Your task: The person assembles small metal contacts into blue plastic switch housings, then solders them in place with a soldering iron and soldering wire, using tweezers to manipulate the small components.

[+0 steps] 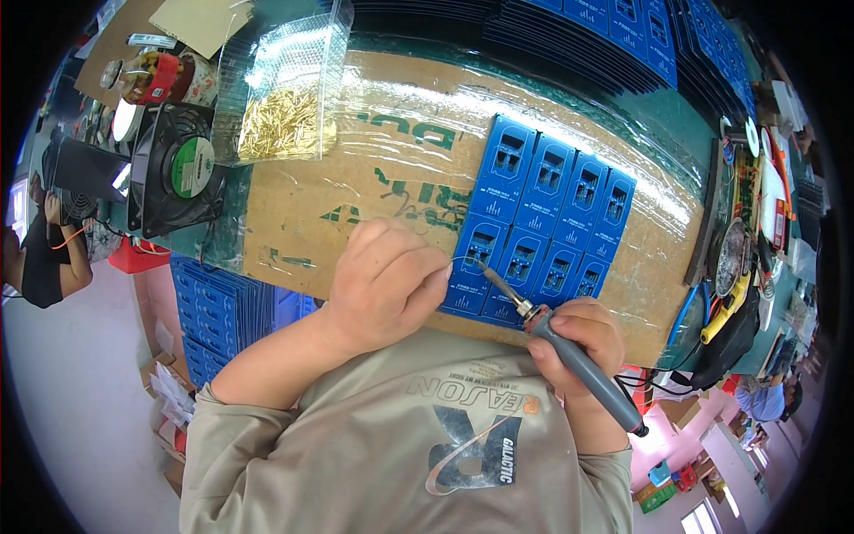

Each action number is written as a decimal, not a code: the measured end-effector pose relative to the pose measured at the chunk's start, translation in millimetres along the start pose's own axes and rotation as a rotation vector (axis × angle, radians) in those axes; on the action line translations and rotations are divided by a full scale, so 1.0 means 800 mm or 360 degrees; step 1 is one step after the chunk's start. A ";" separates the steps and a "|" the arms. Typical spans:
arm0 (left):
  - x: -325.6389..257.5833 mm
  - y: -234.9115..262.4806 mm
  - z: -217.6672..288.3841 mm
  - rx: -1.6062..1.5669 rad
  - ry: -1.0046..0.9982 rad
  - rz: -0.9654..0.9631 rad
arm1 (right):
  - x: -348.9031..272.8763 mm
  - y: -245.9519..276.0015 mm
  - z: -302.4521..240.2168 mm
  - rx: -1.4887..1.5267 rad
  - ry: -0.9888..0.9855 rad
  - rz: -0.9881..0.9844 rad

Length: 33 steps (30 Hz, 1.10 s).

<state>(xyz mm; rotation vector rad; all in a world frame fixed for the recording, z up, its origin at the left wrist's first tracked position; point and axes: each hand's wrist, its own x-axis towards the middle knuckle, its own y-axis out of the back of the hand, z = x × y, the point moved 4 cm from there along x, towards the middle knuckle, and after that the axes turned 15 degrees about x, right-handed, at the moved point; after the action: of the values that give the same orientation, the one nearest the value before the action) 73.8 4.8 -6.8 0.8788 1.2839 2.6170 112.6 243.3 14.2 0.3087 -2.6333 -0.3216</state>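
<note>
A panel of blue circuit boards (544, 209) lies on the cardboard sheet in front of me. My right hand (583, 343) grips a grey soldering iron (587, 369) by its handle. The iron's tip meets the panel at a cutout in the lower left board. Pinched in the fingers of my left hand (389, 283) is a thin solder wire (464, 258), whose end curves over to the same spot by the tip. Whether tip and wire touch each other is too small to tell.
A clear bag of gold-coloured pins (289, 123) and a black fan (178, 169) stand at the left. Stacked blue panels (587, 44) line the back; more (213, 311) are at the lower left. Yellow-handled pliers (725, 320) lie at the right. A person's arm (62, 249) shows far left.
</note>
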 end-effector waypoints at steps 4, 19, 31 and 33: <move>0.000 -0.001 0.000 -0.0008 -0.0010 -0.0007 | 0.000 -0.001 0.000 -0.0009 -0.0005 -0.0004; 0.006 0.001 -0.002 0.0051 0.0106 -0.0002 | 0.002 -0.004 0.002 0.0053 -0.0041 0.0060; 0.004 -0.001 -0.002 0.0027 0.0084 -0.0050 | 0.002 -0.007 0.004 0.0018 -0.0057 0.0071; 0.004 -0.001 -0.003 0.0023 0.0083 -0.0041 | 0.002 -0.007 0.003 0.0011 -0.0058 0.0067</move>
<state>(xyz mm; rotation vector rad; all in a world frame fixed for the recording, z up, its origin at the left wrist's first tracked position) 70.1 5.0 -7.4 0.7956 1.3186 2.6310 110.5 238.2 11.1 0.2519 -2.6732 -0.3073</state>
